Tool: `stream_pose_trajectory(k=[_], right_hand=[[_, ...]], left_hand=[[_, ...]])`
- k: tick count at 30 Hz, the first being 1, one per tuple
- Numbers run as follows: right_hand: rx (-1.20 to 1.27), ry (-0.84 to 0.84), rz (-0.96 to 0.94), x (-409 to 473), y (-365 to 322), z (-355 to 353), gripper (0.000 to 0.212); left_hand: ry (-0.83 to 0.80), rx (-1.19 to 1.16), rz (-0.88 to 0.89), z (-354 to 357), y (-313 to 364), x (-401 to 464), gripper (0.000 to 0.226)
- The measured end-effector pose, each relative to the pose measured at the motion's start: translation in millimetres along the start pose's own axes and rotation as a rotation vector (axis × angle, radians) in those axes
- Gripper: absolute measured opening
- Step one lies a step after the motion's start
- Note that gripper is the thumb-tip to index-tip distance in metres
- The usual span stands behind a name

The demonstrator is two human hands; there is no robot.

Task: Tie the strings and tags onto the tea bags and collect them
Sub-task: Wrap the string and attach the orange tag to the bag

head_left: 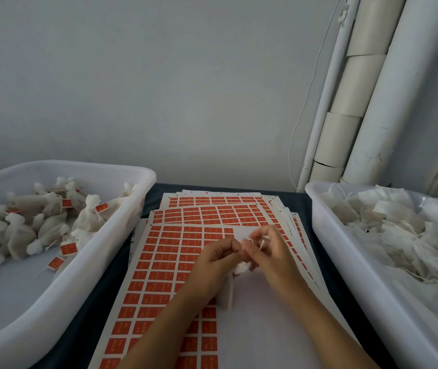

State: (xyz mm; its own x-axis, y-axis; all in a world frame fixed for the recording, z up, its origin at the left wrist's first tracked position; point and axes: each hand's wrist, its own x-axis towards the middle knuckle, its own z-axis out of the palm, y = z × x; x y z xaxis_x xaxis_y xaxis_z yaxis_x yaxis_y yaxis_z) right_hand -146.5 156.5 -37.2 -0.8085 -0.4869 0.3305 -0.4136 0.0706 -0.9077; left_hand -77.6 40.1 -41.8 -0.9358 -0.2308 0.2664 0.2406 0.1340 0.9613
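At the lower centre of the frame both hands — left hand (216, 255) and right hand (267, 249) — pinch the string (261, 245) over the tea bag (235, 283), so pull evenly and keep the neck gathered — I judge.

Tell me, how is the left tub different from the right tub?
The left tub holds tied tea bags with orange tags, while the right tub holds loose white bags with no tags. The left tub has bare floor showing; the right tub looks piled full. Both are white plastic tubs.
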Motion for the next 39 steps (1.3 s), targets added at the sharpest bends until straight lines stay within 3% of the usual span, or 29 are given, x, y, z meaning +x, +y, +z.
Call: stream_pose_trajectory(k=[3,9,16,19,23,26,28,31,34,37,39], right_hand=[[-0.065,-0.092,-0.019,-5,2,6,0.026],[-0.164,-0.007,-0.094,-3,10,8,0.025],[0.049,-0.049,-0.008,-8,3,8,0.022],[0.040,-0.163,0.042,-9,-3,4,0.031],[-0.225,-0.453,0.106,-11,-13,-2,0.071],[-0.423,-0.527,0.074,-12,-10,7,0.060],[-0.378,-0.503,0.091,-11,-7,9,0.045],[-0.353,-0.467,0.106,-11,-5,6,0.046],[-0.357,-0.441,0.098,-11,-6,4,0.039],[-0.362,-0.470,0.104,-11,-6,3,0.031],[-0.308,-0.463,0.143,-8,-8,2,0.032]], left_hand=[[0.020,0.049,0.019,1,-2,-1,0.027],[0.039,0.048,0.015,2,-2,2,0.028],[0.069,0.021,0.017,4,-6,4,0.026],[0.176,-0.022,-0.007,7,-8,3,0.029],[0.292,-0.040,-0.108,5,-5,4,0.032],[0.289,0.152,-0.159,-5,1,3,0.032],[0.254,0.393,-0.119,-13,7,1,0.032],[-0.018,0.947,-0.074,-25,19,-7,0.035],[-0.182,0.864,-0.182,-43,24,-16,0.029],[-0.179,0.793,-0.224,-51,23,-22,0.031],[-0.085,0.752,-0.196,-47,17,-28,0.029]])
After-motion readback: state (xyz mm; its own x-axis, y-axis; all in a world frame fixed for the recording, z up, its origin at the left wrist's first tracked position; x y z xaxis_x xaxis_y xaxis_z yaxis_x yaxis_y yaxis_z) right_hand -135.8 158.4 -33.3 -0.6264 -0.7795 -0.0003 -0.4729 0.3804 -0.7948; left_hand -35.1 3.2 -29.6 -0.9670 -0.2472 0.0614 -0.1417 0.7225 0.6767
